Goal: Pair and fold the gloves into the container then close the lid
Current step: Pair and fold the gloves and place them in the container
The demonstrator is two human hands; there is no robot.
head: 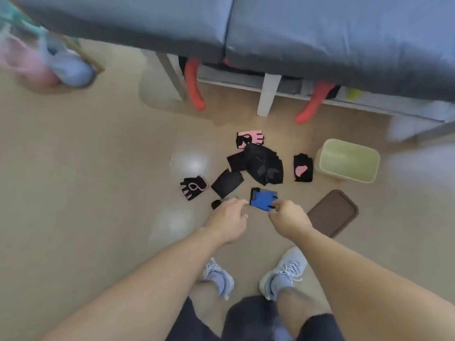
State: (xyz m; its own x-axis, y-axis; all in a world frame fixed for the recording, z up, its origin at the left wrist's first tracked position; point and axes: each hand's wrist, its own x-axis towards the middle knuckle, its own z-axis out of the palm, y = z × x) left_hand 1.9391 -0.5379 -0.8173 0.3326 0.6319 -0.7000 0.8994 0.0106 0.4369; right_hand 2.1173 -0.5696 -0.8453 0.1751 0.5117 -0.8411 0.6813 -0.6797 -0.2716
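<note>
Two bare arms reach down from the bottom of the view, over dark shorts and two pale blue shoes (283, 273) standing on the tan floor (86, 193). Both hands meet at a blue glove (263, 199). The left hand (230, 219) has its fingers bent and its fingertips touch the left edge of the blue glove. The right hand (288, 219) pinches the near right corner of that glove with curled fingers. Whether the glove is lifted or lies on the floor, I cannot tell.

A small black piece (216, 204) pokes out just beside the left hand. Past the hands lies a heap of black gloves (258, 166), piled on each other. A flat black glove (227, 183) lies just left of the heap. Farther left, on its own, is a black glove with pink lines (193, 187). Behind the heap sits a pink and black glove (250, 139), touching it. Right of the heap lies a black glove with a pink patch (303, 168).

Just beside that one stands the pale green container (348, 160), open on top. Its brown lid (332, 212) lies flat on the floor, nearer the person and near the right hand.

At the back is a grey bed (320, 33) with white legs. Two red things (194, 84) hang down under it. Some blurry pink and blue things (46, 62) sit in the far left corner.
</note>
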